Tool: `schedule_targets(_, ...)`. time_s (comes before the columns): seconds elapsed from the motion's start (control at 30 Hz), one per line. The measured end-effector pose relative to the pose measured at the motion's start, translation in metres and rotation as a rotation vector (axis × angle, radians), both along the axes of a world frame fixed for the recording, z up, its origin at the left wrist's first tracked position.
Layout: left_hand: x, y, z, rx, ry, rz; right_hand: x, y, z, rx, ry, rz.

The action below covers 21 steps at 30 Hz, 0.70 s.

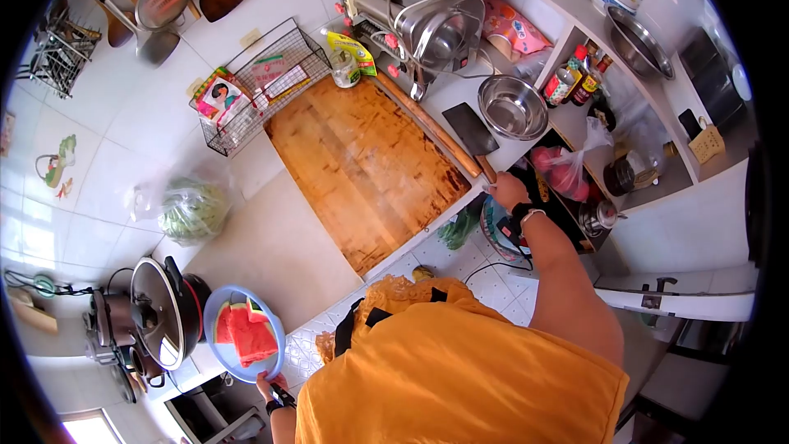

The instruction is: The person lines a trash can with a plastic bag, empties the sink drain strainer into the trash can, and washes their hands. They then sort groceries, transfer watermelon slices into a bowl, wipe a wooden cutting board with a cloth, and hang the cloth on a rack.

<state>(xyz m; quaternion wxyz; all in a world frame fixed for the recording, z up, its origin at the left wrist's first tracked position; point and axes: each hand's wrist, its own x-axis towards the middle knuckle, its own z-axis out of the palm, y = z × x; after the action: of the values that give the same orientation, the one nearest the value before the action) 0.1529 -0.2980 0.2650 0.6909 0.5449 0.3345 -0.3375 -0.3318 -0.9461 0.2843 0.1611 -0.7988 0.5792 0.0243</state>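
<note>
At the lower left, my left hand is at the near rim of a light blue plastic basin, fingers closed on its edge. Cut pieces of red watermelon lie inside the basin. My right hand is closed at the end of the wooden handle of a cleaver. The cleaver's dark broad blade rests flat on the counter beside a wooden rolling pin. A large wooden cutting board, stained dark along its edges, lies between my two hands.
A steel bowl stands just beyond the cleaver. A wire basket with packets and a bagged green vegetable line the wall. A lidded pot sits beside the basin. Shelves at right hold bottles.
</note>
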Motion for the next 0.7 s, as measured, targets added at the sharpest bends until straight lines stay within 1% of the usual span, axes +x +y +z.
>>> schedule_targets(0.03, 0.001, 0.0, -0.001, -0.003, -0.003, -0.001, 0.001, -0.003, 0.001, 0.002, 0.007, 0.023)
schedule_targets(0.1, -0.003, 0.002, 0.002, 0.009, -0.001, -0.083, -0.002, -0.011, 0.0, 0.006, 0.016, 0.044)
schedule_targets(0.13, -0.005, 0.001, 0.0, 0.01, -0.001, -0.084, -0.003, -0.014, -0.002, -0.044, -0.006, 0.043)
schedule_targets(0.2, -0.007, -0.003, -0.002, -0.017, -0.02, 0.04, -0.003, -0.02, -0.004, -0.085, -0.03, 0.04)
schedule_targets(0.3, -0.015, -0.011, -0.006, -0.083, -0.053, 0.112, 0.004, -0.031, 0.006, -0.109, -0.062, 0.064)
schedule_targets(0.37, -0.026, -0.028, 0.009, -0.035, -0.058, 0.138, 0.02, -0.034, 0.024, -0.201, -0.03, -0.022)
schedule_targets(0.4, -0.036, -0.046, 0.025, 0.005, -0.06, 0.169, 0.03, -0.037, 0.037, -0.2, -0.035, -0.02)
schedule_targets(0.43, -0.046, -0.058, 0.041, 0.032, -0.043, 0.138, 0.04, -0.04, 0.051, -0.294, -0.221, -0.057)
schedule_targets(0.47, -0.046, -0.056, 0.04, 0.036, -0.047, 0.143, 0.052, -0.043, 0.057, -0.383, -0.409, -0.096)
schedule_targets(0.5, -0.045, -0.049, 0.038, 0.029, -0.06, 0.126, 0.065, -0.05, 0.056, -0.377, -0.414, -0.094)
schedule_targets(0.57, -0.044, -0.048, 0.04, 0.026, -0.083, 0.113, 0.094, -0.071, 0.047, -0.46, -0.71, -0.075)
schedule_targets(0.6, -0.046, -0.051, 0.042, 0.048, -0.098, 0.163, 0.11, -0.083, 0.03, -0.391, -0.761, -0.085)
schedule_targets(0.63, -0.046, -0.054, 0.042, 0.069, -0.113, 0.214, 0.127, -0.086, 0.025, -0.357, -0.822, -0.166)
schedule_targets(0.67, -0.047, -0.056, 0.042, 0.067, -0.118, 0.219, 0.141, -0.089, 0.022, -0.325, -0.882, -0.247)
schedule_targets(0.7, -0.047, -0.055, 0.042, 0.066, -0.115, 0.218, 0.149, -0.09, 0.013, -0.32, -0.89, -0.242)
